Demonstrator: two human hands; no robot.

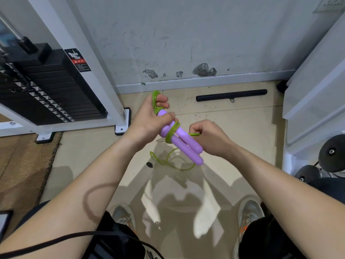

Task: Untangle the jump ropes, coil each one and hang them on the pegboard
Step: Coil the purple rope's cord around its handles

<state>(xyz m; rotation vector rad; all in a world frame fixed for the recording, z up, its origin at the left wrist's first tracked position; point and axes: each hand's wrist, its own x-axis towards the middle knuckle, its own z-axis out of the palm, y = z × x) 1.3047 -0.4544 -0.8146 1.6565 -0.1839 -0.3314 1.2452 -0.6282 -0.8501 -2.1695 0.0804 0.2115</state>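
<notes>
A jump rope with two purple handles (186, 146) and a green cord (172, 132) is held in front of me above the floor. My left hand (149, 118) grips the upper ends of both handles together with a bundle of green cord loops near its fingers. Several turns of cord wrap around the handles. My right hand (207, 137) pinches the cord just right of the handles. A loose length of cord (168, 161) hangs below and trails over the floor.
A weight stack machine (48, 85) with a white frame stands at left. A black bar (231, 95) lies on the floor by the wall. White furniture (315, 90) and dumbbells (332, 156) are at right. A small black object (149, 164) lies on the floor.
</notes>
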